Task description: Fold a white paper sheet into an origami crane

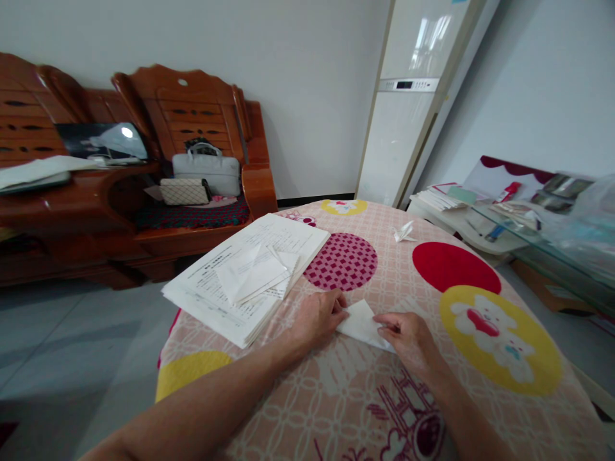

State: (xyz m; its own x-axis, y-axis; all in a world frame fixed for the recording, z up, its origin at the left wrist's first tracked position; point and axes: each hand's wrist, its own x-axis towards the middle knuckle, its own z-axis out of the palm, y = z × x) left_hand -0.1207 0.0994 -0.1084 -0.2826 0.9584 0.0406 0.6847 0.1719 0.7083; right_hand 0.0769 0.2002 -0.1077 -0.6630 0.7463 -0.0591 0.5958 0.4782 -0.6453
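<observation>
Pink patterned cloth covers the round table (384,397), printed with a red disc, a checked maroon disc and yellow circles with bears. Both hands rest on it close together, each pinching one side of a small folded white paper (361,323) that lies flat between them — the left hand (318,318) curled over its left edge, the right hand (408,336) with fingertips pressed on its right edge. Just beyond the left hand sits a stack of printed sheets (250,282) with folded paper pieces on top. Well beyond the right hand stands a small folded paper figure (403,232). Behind the table, left of both hands — a wooden bench (192,121) carrying bags.
</observation>
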